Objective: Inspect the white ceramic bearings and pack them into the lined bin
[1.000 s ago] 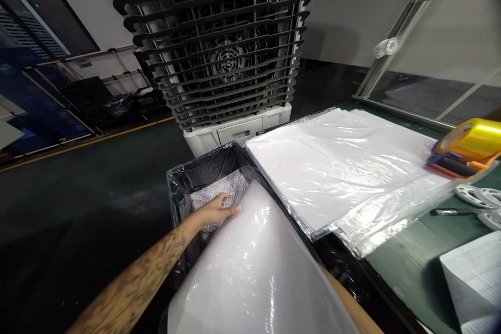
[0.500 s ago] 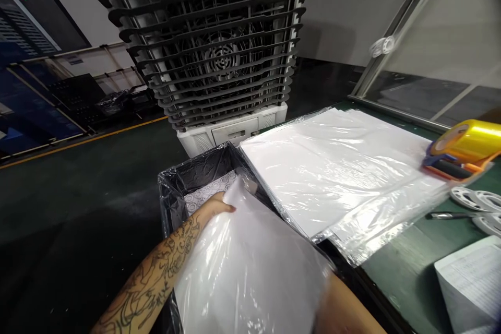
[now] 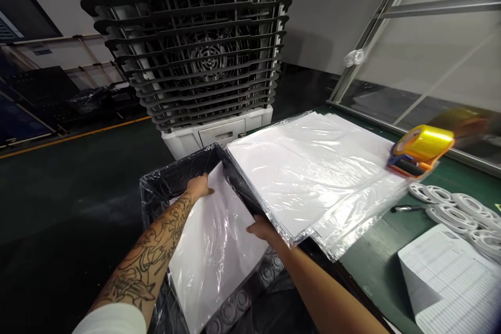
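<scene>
A white sheet in clear plastic film [image 3: 219,250] lies at a slant inside a box lined with black plastic [image 3: 182,164]. My left hand [image 3: 199,186] is closed on the sheet's far edge, thumb on top. At the right edge of the sheet, my right hand [image 3: 261,227] grips it with the thumb over the film; its other fingers are mostly hidden. Below the sheet's near edge, a dark tray with round ring-shaped moulds [image 3: 242,300] shows in the box.
Film-wrapped white sheets [image 3: 301,172] overhang the green table [image 3: 376,255] beside the box. On it are a tape dispenser [image 3: 420,151], white plastic rings [image 3: 454,216], a black pen [image 3: 409,209] and printed paper [image 3: 450,282]. A large slatted fan unit [image 3: 207,62] stands behind.
The sheet has gone down into the box and lies flatter, uncovering moulded rings at its near side. My right hand has moved forward along its edge. The view has shifted right.
</scene>
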{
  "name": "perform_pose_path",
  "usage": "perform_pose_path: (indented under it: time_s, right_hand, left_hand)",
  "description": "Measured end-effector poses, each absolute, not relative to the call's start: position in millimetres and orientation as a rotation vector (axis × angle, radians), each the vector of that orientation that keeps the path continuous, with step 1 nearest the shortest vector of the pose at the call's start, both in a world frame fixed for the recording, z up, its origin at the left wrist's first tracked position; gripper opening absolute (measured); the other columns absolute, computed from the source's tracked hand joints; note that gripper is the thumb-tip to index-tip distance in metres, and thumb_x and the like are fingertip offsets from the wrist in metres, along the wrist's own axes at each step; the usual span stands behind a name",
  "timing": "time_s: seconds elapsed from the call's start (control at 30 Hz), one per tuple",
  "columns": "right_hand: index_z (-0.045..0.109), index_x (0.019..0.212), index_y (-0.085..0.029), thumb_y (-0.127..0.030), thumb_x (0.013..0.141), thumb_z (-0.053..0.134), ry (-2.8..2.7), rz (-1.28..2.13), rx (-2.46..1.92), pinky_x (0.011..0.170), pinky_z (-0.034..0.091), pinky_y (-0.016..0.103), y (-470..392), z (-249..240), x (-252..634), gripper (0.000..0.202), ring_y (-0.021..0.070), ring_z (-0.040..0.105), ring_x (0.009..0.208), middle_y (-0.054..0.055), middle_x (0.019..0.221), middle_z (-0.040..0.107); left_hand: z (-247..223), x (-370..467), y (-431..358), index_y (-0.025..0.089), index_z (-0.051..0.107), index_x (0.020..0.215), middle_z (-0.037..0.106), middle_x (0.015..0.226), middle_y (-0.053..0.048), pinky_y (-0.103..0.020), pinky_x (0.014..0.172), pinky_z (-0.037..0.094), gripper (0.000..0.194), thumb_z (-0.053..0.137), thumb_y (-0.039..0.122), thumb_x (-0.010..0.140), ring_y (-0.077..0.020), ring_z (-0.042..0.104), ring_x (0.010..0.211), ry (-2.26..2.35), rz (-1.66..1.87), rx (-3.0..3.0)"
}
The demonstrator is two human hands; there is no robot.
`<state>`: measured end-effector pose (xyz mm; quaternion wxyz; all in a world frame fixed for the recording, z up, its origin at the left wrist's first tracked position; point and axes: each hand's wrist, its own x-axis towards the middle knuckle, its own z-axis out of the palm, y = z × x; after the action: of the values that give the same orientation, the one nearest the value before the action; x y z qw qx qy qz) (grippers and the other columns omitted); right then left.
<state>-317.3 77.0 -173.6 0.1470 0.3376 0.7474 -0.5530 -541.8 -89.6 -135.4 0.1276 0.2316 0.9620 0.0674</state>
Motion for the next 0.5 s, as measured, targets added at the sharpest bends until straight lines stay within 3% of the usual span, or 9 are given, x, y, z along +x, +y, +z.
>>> perform_pose_path:
  time_s: [0.13,0.2,0.5]
  right_hand:
    - [0.069,0.129,-0.017,-0.034,0.106,0.077,2.194,-1.226,0.961,0.098,0.062,0.046,72.3,-178.6,-315.1,0.03,0.0296,0.068,0.117,0.01,0.131,0.066]
    - [0.069,0.129,-0.016,-0.032,0.105,0.079,2.212,-1.057,0.926,0.1,0.061,0.046,68.7,-179.7,-312.5,0.031,0.0301,0.067,0.119,0.011,0.132,0.066]
    - [0.069,0.127,-0.012,-0.031,0.105,0.079,2.267,-0.735,0.758,0.102,0.06,0.049,63.3,-185.7,-301.8,0.031,0.0302,0.068,0.118,0.013,0.131,0.067]
  left_hand:
    - [-175.3,-506.1,-95.7,0.02,0.058,0.149,0.051,0.164,-0.015,-0.067,0.124,0.039,0.053,0.068,0.041,0.102,-0.0377,0.048,0.151,2.945,0.176,0.673]
    - [-197.5,-482.9,-95.5,0.021,0.054,0.154,0.043,0.171,-0.015,-0.069,0.128,0.031,0.054,0.064,0.04,0.104,-0.0387,0.039,0.158,2.978,0.187,0.676]
    - [-261.0,-449.0,-109.4,0.022,0.051,0.157,0.041,0.173,-0.016,-0.067,0.13,0.03,0.056,0.061,0.041,0.106,-0.0367,0.04,0.159,2.93,0.218,0.833]
